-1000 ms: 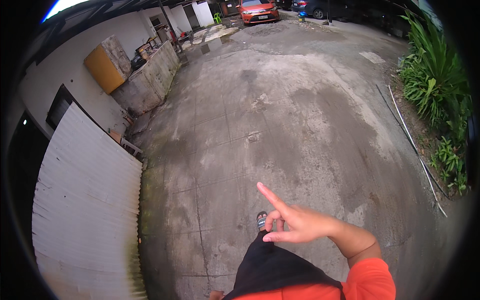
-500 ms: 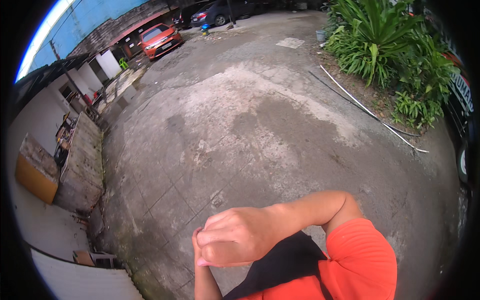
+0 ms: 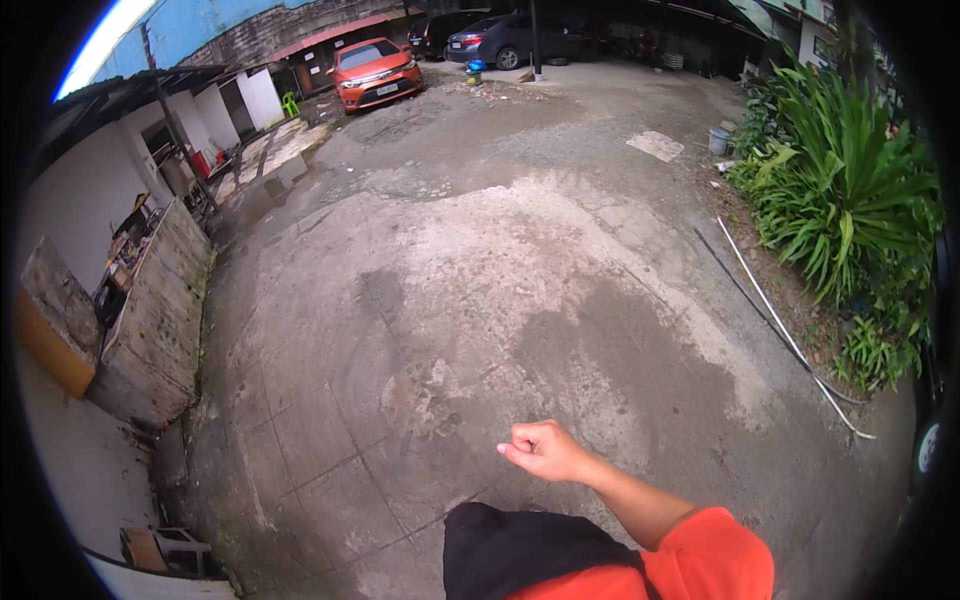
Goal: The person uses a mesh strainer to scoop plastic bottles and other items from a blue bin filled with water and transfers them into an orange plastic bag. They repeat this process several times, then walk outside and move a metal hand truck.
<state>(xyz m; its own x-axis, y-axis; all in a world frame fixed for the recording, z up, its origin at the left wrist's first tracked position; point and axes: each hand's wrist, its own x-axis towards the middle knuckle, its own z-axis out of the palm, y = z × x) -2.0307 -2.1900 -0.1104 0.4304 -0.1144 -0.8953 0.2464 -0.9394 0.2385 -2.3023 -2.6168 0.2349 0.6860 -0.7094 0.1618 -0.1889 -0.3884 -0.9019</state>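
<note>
My right hand (image 3: 545,450) is held out above the concrete ground, its forearm bare below an orange-red sleeve (image 3: 715,555). The fingers are curled into a loose fist, with the thumb lying along the front. I see nothing held in it. My left hand is out of the picture. A black cloth (image 3: 530,550) hangs across the front of my body, just below the right hand and apart from it.
Paved concrete (image 3: 420,330) stretches ahead. Along the left stands a low weathered wall (image 3: 155,325). An orange car (image 3: 375,73) and a dark car (image 3: 490,42) are parked far off. On the right lie a white pipe (image 3: 765,290) and leafy plants (image 3: 840,200).
The two hands were together in front of me. My right hand has moved away to the right and the left has left the picture. The view has shifted, showing more of the far yard.
</note>
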